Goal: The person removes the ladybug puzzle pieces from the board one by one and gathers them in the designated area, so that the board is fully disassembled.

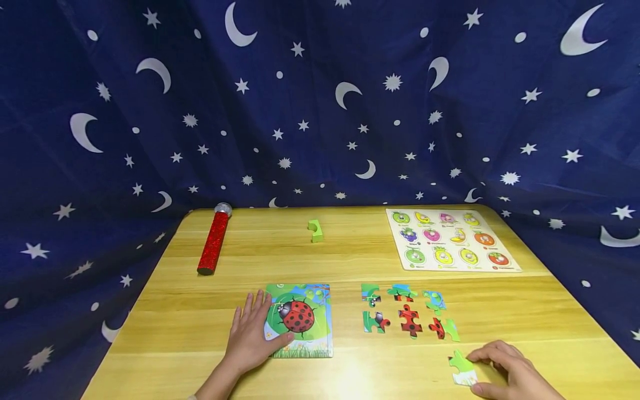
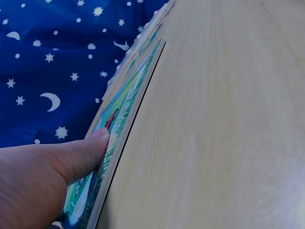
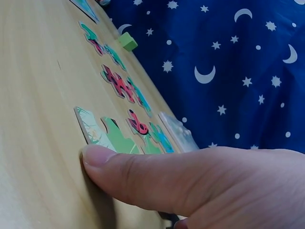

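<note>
My left hand lies with its fingers straight at the left side of a ladybug puzzle board. Its thumb rests on the board's printed face, as the left wrist view also shows. At the front right, my right hand has curled fingers, and its thumb and index finger pinch the right edge of a green and white corner puzzle piece. That piece lies flat on the table. Several loose puzzle pieces stand in two rows between the hands, among them a red spotted middle piece and a red and green piece.
A red glittery microphone lies at the back left. A small green block stands at the back middle. The fruit picture board lies at the back right. Behind the wooden table hangs a blue star-and-moon cloth.
</note>
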Tool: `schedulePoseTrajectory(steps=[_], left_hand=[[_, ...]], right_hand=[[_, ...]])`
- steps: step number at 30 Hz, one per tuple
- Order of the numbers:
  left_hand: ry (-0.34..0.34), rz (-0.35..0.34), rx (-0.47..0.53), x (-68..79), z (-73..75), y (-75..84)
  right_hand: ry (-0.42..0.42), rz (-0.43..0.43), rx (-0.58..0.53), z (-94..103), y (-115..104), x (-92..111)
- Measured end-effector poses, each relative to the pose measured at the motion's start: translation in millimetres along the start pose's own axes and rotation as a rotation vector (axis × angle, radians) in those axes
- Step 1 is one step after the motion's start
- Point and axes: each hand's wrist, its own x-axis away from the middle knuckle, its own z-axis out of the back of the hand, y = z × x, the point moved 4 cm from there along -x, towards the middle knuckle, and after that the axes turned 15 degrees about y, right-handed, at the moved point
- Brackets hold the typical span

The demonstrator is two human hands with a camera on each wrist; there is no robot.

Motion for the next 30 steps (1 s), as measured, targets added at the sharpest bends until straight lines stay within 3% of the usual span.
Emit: schedulePoseTrajectory(steps=[17, 21, 24, 30], left_hand=[[0.001, -0.01, -0.006, 0.5, 0.5, 1.1], [0.011, -0.012, -0.013, -0.2, 1.1, -0.4], [0.016, -0.018, -0.019, -0.7, 0.5, -1.3], [0.015, -0.03, -0.019, 0.4, -2.8, -1.2]], right_hand=[[0.014, -0.031, 0.03, 0.8, -3, -2], [0.062, -0.036, 0.059, -5.1, -35, -25], [0.071, -0.004, 0.001, -22.8, -72, -50], [-0.1, 0.072, -0.191, -83.7, -143, -91]])
